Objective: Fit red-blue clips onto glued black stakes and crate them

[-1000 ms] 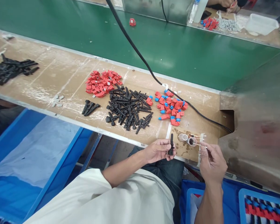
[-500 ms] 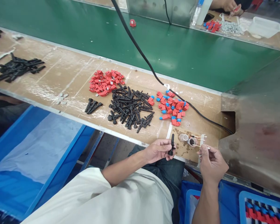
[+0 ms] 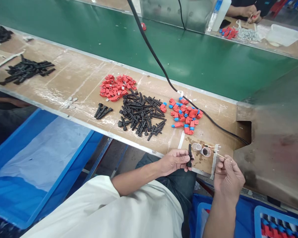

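Observation:
Between the thumb and fingers of my left hand (image 3: 175,162) a black plastic part (image 3: 189,155) is pinched upright, just over the bench's front edge. My right hand (image 3: 228,175) is closed on a cotton swab (image 3: 221,155), its dark tip pointing left toward the cups. A small clear cup with dark liquid (image 3: 205,151) sits between my hands on a stained patch of cardboard. Beside it stands another small cup (image 3: 196,146) with pale contents. More swabs (image 3: 215,146) lie behind the dark cup.
A heap of black parts (image 3: 141,114), red pieces (image 3: 118,86) and red-and-blue pieces (image 3: 186,114) lie along the bench. A black cable (image 3: 154,53) crosses above the green belt (image 3: 89,36). A metal housing (image 3: 275,142) stands right. Another person's hands (image 3: 252,15) work across the belt.
My right hand has drawn the swab back from the dark cup; its tip now shows dark, outside the cup. My left hand still holds the black part. The view has shifted slightly.

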Motion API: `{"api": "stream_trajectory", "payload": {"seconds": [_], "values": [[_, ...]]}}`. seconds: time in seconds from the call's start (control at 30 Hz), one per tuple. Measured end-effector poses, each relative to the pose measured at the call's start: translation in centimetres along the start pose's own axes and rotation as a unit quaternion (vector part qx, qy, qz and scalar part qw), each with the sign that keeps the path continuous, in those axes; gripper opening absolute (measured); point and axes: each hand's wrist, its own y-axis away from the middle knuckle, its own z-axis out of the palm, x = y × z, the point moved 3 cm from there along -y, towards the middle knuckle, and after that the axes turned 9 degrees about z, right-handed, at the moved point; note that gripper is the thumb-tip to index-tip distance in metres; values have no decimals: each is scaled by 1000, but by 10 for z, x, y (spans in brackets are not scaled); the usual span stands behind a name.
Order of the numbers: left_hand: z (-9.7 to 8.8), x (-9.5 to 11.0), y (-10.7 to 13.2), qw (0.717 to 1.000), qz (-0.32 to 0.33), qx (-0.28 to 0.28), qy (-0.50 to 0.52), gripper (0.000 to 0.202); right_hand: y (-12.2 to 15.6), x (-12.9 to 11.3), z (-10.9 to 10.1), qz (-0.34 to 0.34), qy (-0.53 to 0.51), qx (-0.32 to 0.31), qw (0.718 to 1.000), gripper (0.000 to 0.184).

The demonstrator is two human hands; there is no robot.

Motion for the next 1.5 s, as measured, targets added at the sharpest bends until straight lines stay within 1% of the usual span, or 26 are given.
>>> {"api": "stream_trajectory", "payload": {"seconds": [0.1, 0.2, 0.33, 0.43, 0.57, 0.8, 0.87, 0.97, 1.07, 1.13, 1.2, 1.23, 1.33, 1.37, 1.4, 1.43, 1.5], "values": [[4, -3, -2, 1000, 2, 9, 4, 53, 12, -8, 1, -32, 2, -11, 999, 48], [7, -4, -2, 1000, -1, 12, 12, 54, 34, -16, 3, -86, 34, -15, 996, 41], [12, -5, -2, 1000, -5, 1, 20, 53, 67, -22, 8, -170, 117, -34, 978, 28], [12, -6, -1, 1000, -5, -1, 21, 54, 82, -21, 11, -214, 168, -59, 960, 18], [12, -7, 0, 1000, -12, 5, 23, 56, 87, -17, 11, -249, 200, -93, 943, 11], [14, -4, 3, 1000, -6, -5, 16, 55, 88, -13, 11, -254, 221, -116, 935, 9], [14, -4, 4, 1000, -2, -7, 8, 55, 89, -11, 10, -252, 228, -113, 934, 9], [14, -3, 6, 999, 16, -21, -26, 56, 89, -10, 8, -257, 247, -100, 929, 9], [13, 0, 7, 993, 48, -42, -94, 58, 89, -10, 6, -276, 283, -99, 913, 9], [12, 2, 7, 985, 69, -51, -150, 58, 89, -13, 7, -306, 322, -109, 889, 8], [10, 4, 7, 975, 87, -55, -196, 58, 92, -16, 11, -359, 369, -122, 848, 10], [9, 4, 7, 971, 95, -54, -212, 58, 94, -18, 14, -395, 392, -132, 820, 11], [6, 4, 7, 966, 109, -47, -231, 58, 104, -21, 24, -508, 440, -164, 722, 17], [5, 4, 7, 966, 109, -42, -231, 58, 107, -21, 27, -536, 446, -174, 695, 19], [4, 4, 7, 967, 109, -36, -229, 58, 109, -21, 29, -559, 448, -182, 674, 21], [4, 4, 7, 968, 109, -28, -224, 59, 111, -20, 31, -574, 447, -192, 658, 23], [3, 4, 8, 972, 109, -11, -207, 59, 114, -17, 33, -589, 443, -219, 640, 28]]}}
